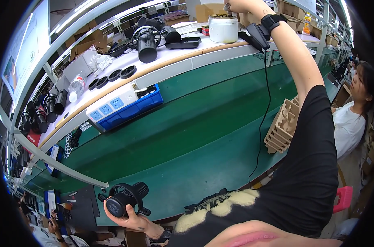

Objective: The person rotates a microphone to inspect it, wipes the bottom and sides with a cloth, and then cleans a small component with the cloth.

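Observation:
My left hand is wrapped round a black cylindrical device with a ring-shaped bracket, low at the left over the green bench. My right arm stretches up to the shelf. At the top edge my right hand is closed above an open white tin with a stained rim. A small greyish thing shows at its fingertips, too little of it to name. Just below that wrist, a black stand-like device with a cable rests on the shelf edge.
The shelf bears similar black cylinders, black rings and a plastic bottle. Under it hang a socket strip and a blue bin. A tan slotted tray lies on the bench. A co-worker is at the right.

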Available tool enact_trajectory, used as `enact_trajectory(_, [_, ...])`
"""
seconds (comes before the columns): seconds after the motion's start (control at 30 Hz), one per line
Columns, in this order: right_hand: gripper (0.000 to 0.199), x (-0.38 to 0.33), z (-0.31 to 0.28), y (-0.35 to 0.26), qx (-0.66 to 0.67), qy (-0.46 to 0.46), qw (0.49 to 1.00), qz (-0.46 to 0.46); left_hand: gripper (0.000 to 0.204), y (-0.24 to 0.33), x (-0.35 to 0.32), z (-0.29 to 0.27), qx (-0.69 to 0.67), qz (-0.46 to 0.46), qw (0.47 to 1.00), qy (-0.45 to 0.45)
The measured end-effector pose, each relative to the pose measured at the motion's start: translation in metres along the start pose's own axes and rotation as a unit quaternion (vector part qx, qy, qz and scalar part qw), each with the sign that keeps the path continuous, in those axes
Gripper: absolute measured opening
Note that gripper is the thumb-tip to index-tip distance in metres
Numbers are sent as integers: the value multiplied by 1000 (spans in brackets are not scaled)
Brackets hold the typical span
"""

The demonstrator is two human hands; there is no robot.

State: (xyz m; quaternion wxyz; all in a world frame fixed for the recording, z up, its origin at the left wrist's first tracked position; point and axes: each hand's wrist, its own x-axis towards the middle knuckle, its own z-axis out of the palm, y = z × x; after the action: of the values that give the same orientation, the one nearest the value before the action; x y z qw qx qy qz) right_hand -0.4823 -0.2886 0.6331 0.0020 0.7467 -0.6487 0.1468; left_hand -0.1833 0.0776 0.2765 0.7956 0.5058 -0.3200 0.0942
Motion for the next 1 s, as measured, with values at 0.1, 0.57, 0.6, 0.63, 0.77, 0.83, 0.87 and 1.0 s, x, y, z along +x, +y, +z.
enact_trajectory(0.1, [23,8,3,12,91,-3,996,4,67,4,1,5,5,-20,1000,5])
enact_trajectory(0.57, [11,38,52,67,608,90,723,-315,66,8,-1,36,-16,-50,996,-77])
enact_trajectory(0.6, [20,10,69,62,670,-27,678,-300,68,10,-1,37,7,-39,995,-89])
enact_trajectory(0.63, [30,-25,86,57,719,-140,623,-276,70,11,-1,40,27,-29,994,-104])
enact_trajectory(0.77, [32,-96,140,40,847,-351,360,-173,70,24,3,72,107,70,976,-174])
enact_trajectory(0.83, [30,-115,161,34,839,-421,292,-181,67,28,5,93,102,102,967,-210])
enact_trajectory(0.87, [29,-124,166,29,844,-431,273,-165,66,32,7,102,102,107,964,-220])
enact_trajectory(1.0, [28,-147,189,6,848,-467,227,-110,63,38,12,126,93,128,957,-242])
